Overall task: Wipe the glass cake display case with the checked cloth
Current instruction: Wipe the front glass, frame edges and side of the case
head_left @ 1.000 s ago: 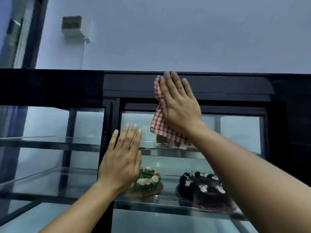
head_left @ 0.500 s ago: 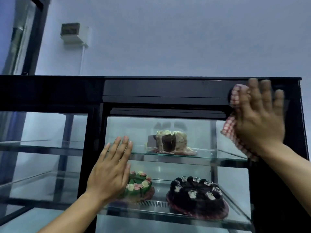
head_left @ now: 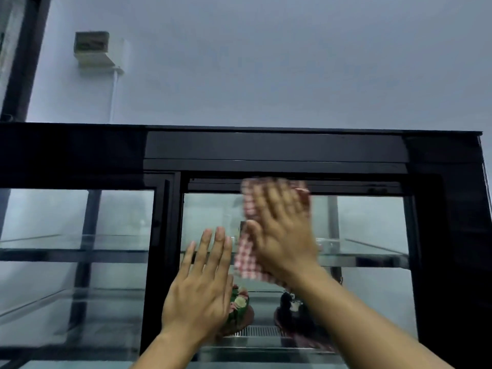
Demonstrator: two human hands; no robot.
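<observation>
Two hands up: right hand (head_left: 283, 235), fingers spread flat, presses one red-and-white checked cloth (head_left: 247, 258) on the black-framed glass cake display case (head_left: 372, 227) at 12 o'clock. Left hand (head_left: 198, 288) lies open, bare against glass, 7 o'clock. Two cakes behind, partly hidden.

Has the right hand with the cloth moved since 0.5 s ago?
Yes. The right hand, pressing the checked cloth, went left, from the case's black right post to mid-pane, close to the left hand.
</observation>
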